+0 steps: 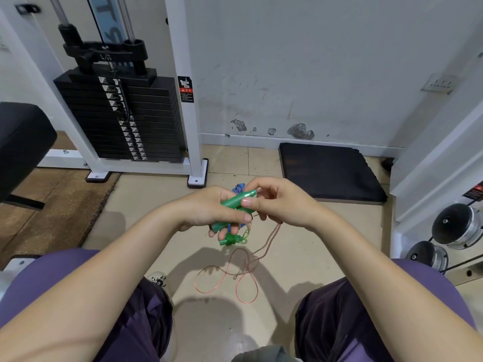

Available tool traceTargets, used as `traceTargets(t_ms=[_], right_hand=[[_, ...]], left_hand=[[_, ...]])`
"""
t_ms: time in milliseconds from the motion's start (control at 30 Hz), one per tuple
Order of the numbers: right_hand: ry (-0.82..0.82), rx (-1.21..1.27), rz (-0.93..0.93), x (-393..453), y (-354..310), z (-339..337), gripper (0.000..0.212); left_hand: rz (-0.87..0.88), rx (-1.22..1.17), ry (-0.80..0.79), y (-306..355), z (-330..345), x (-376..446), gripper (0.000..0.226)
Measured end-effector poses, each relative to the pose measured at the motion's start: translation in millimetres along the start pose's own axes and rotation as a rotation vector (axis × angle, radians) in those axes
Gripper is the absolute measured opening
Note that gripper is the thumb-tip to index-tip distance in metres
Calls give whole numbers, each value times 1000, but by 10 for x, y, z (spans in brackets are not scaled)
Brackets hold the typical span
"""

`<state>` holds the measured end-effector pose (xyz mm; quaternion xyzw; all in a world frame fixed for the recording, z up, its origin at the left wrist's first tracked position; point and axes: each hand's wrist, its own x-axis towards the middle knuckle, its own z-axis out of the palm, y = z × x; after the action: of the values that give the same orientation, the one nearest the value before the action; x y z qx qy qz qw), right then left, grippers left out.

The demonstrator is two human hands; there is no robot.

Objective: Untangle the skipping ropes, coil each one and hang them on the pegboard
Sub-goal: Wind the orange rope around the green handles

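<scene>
Beige floor tiles (308, 236) fill the middle of the frame, meeting a scuffed white wall (300, 74) along the top. At upper left we see a black weight stack (122, 116) inside a white machine frame (183, 100); a small black and red warning label (185, 89) sits on the upright, its print too small for us to read. A black mat (329, 173) lies against the wall at centre right, and chrome dumbbells (454, 226) sit at the right edge.

At frame centre our left hand (209, 210) is curled around green rope handles (235, 207), with a blue braided rope (239, 189) poking out above the fingers. Our right hand (282, 202) pinches the tip of the upper handle between thumb and fingers. Below the hands hangs a small green knotted bundle (231, 239), and a thin pink rope (235, 273) trails down from the hands in loose loops onto the floor between our knees.
</scene>
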<state>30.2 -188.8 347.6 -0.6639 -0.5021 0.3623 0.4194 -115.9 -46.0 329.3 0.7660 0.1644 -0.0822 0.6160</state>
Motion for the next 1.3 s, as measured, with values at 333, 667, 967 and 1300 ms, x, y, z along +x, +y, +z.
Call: traceTargets(t_ms=[333, 667, 967, 1300], right_hand=[[68, -20, 47, -30, -21, -186, 16], [69, -101, 32, -31, -6, -205, 15], [410, 237, 18, 25, 72, -384, 15], [137, -184, 3, 15, -75, -27, 6]], left_hand=[[-32, -50, 35, 11, -75, -58, 28], [23, -20, -38, 21, -112, -83, 33], [269, -618, 435, 62, -233, -33, 29], [-132, 183, 168, 9, -146, -68, 26]])
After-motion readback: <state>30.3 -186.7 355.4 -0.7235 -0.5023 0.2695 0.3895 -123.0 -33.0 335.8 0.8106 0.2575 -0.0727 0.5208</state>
